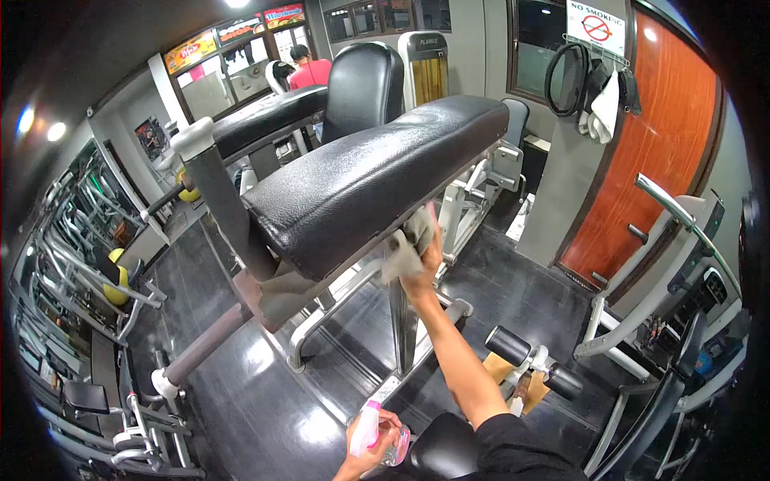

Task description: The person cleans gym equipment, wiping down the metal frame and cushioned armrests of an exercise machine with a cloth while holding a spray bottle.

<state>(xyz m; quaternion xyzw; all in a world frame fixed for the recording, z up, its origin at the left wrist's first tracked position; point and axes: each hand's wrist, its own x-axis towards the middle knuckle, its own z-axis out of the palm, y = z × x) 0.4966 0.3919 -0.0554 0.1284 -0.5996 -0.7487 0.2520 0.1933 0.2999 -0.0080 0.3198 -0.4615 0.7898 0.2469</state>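
A grey cloth [407, 248] is held in my right hand [425, 268], which is closed around it below the edge of a black padded bench [369, 176]. The cloth is against the metal frame under the pad. My left hand [375, 445], low in the view, is wrapped round a spray bottle [367, 426] with a pink and white head and a clear body. Part of a black seat pad [451, 449] shows beside the bottle.
Another person in a red top [311, 74] is at the back. A roller pad [508, 345] stands low on the right, near more gym machines. Weight equipment lines the left. Towels [601, 108] hang beside a brown door [654, 136].
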